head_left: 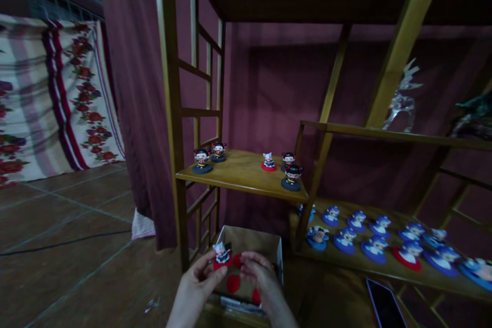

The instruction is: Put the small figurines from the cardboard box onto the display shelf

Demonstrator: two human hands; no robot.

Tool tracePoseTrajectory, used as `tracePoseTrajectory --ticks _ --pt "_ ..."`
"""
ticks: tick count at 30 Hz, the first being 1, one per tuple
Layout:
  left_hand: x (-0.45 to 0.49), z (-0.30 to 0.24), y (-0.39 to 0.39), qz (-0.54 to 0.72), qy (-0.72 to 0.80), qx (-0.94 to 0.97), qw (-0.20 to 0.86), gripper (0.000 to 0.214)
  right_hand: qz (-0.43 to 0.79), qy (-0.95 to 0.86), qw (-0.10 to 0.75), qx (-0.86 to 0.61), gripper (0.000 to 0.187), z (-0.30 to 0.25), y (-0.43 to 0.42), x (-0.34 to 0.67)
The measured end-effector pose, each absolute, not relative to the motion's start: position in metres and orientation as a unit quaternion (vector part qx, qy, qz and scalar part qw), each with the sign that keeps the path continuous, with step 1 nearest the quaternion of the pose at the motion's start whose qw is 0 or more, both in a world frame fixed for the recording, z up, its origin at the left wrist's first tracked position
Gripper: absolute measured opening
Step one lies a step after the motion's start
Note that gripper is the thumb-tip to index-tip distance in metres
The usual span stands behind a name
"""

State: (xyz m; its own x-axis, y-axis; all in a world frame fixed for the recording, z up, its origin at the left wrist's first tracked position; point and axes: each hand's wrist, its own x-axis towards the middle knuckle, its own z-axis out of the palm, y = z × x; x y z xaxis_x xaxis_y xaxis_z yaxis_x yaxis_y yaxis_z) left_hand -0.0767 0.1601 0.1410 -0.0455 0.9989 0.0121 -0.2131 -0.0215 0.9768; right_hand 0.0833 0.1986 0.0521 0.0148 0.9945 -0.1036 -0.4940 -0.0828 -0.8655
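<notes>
My left hand (200,279) is closed round a small figurine on a red base (222,256), held just above an open cardboard box (249,241). My right hand (259,274) is curled beside it, fingers on a red-based piece that I cannot make out. More red bases (232,283) lie in the box below. On the upper wooden shelf (246,174) stand black-haired figurines on dark bases (202,160) and one white figurine on a red base (268,162).
A lower shelf (384,266) at the right holds several blue-based figurines (345,241) and one red-based one (407,256). A dark phone (384,307) lies at its front edge. Maroon curtains hang behind, a floral cloth (57,97) at the left, tiled floor below.
</notes>
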Motion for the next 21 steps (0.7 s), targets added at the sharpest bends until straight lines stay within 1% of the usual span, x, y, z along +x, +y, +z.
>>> tracePoseTrajectory --ticks 2,5,7,9,12,14,18,21 --pt "-0.074 0.185 0.143 0.605 0.443 0.449 0.486 0.054 0.616 -0.334 0.596 -0.391 0.036 0.052 0.199 0.084" --pt "-0.062 0.260 0.126 0.622 0.416 0.503 0.433 0.052 0.599 -0.354 0.580 -0.424 0.035 0.051 0.199 0.081" --pt "-0.051 0.302 0.129 0.605 0.386 0.559 0.415 0.049 0.595 -0.356 0.567 -0.444 0.034 0.050 0.198 0.077" --pt "-0.042 0.333 0.145 0.590 0.361 0.605 0.395 0.049 0.596 -0.359 0.565 -0.444 0.033 0.048 0.198 0.075" --pt "-0.032 0.357 0.188 0.566 0.366 0.644 0.362 0.047 0.596 -0.362 0.569 -0.435 0.035 0.045 0.197 0.075" --pt "-0.028 0.365 0.217 0.540 0.402 0.656 0.341 0.044 0.590 -0.361 0.579 -0.432 0.036 0.043 0.197 0.079" --pt "-0.021 0.369 0.256 0.506 0.480 0.662 0.275 0.042 0.569 -0.365 0.601 -0.428 0.036 0.040 0.199 0.089" --pt "-0.014 0.368 0.269 0.474 0.496 0.676 0.270 0.040 0.563 -0.374 0.598 -0.430 0.035 0.039 0.201 0.095"
